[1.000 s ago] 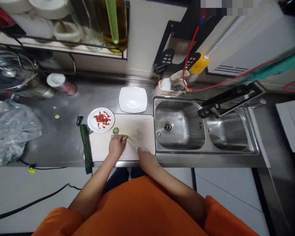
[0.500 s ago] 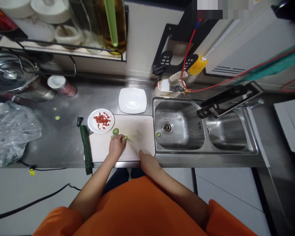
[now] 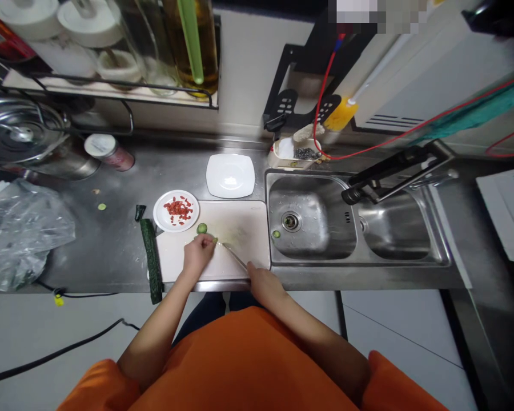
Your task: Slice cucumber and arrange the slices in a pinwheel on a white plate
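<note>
My left hand (image 3: 197, 254) is over the white cutting board (image 3: 248, 220), its fingers pinched on a small cucumber slice (image 3: 215, 241). My right hand (image 3: 263, 284), at the board's front edge, is closed around the handle of a knife (image 3: 235, 256). The thin blade points up and left, its tip close to that slice. Just beyond my left fingers other green cucumber slices (image 3: 202, 228) lie on the board. A dark green cucumber (image 3: 151, 260) lies along the board's left side, with a cut-off end piece (image 3: 140, 213) near its top.
A white plate of red goji-like berries (image 3: 177, 211) overlaps the board's upper left corner. Behind the board sits a white square plate (image 3: 230, 176). To the right is a steel sink (image 3: 312, 200) with a slice in it. A plastic bag (image 3: 25, 228) lies at left.
My left hand has shifted slightly left, with the slice now beside the blade's tip. My right hand and the knife have moved a little right, and more of the blade shows.
</note>
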Tool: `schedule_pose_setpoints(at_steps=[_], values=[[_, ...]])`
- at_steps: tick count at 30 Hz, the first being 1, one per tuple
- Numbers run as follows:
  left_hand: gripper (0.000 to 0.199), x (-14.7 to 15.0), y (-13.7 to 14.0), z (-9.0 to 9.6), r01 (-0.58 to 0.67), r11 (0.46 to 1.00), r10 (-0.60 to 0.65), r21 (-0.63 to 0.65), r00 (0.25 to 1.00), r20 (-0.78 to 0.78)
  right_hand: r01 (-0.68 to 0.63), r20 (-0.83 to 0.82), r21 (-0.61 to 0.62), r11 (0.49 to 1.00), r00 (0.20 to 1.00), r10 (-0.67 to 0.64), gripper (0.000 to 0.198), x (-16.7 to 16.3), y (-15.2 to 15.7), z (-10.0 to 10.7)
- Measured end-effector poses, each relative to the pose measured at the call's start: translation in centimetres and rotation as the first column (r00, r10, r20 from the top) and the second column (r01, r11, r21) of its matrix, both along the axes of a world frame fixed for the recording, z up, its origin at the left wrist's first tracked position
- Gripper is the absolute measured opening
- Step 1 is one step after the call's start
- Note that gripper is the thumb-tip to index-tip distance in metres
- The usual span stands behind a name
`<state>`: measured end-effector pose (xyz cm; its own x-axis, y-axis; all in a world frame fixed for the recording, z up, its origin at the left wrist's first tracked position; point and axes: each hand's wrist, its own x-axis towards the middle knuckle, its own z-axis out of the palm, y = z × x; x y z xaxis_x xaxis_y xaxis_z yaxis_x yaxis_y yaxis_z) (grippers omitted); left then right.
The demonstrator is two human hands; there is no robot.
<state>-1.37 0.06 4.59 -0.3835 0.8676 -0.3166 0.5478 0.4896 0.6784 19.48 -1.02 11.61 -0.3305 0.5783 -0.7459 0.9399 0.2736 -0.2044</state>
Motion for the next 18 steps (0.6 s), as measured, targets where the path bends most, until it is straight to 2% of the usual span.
schedule_pose_setpoints(at_steps=[4, 8, 13, 15, 18], values=[[0.029, -2.8, -0.6, -0.1, -0.171, 0.984, 0.171, -0.045, 0.985, 0.000, 0.004, -0.001, 0.007, 1.000, 1.000, -0.004, 0.039, 0.0, -0.1, 0.0], [0.026, -4.2, -0.7, -0.7, -0.186, 0.981, 0.186, -0.058, 0.983, -0.012, 0.018, 0.000, -0.001, 1.000, 1.000, -0.018, 0.038, 0.0, -0.3, -0.3], [0.025, -4.1, -0.7, -0.9, -0.162, 0.986, 0.159, -0.028, 0.983, -0.096, 0.053, -0.019, 0.007, 0.999, 0.998, -0.053, 0.041, 0.4, -0.2, -0.4], [0.026, -4.2, -0.9, -0.7, -0.152, 0.988, 0.150, -0.007, 0.981, -0.126, 0.087, -0.102, 0.006, 0.996, 0.991, -0.086, 0.043, 1.0, -0.2, -0.2], [0.027, -4.4, -1.3, -0.2, -0.130, 0.991, 0.132, 0.021, 0.979, -0.153, 0.157, -0.338, 0.048, 0.986, 0.932, -0.132, 0.048, 2.4, -0.5, 0.2]])
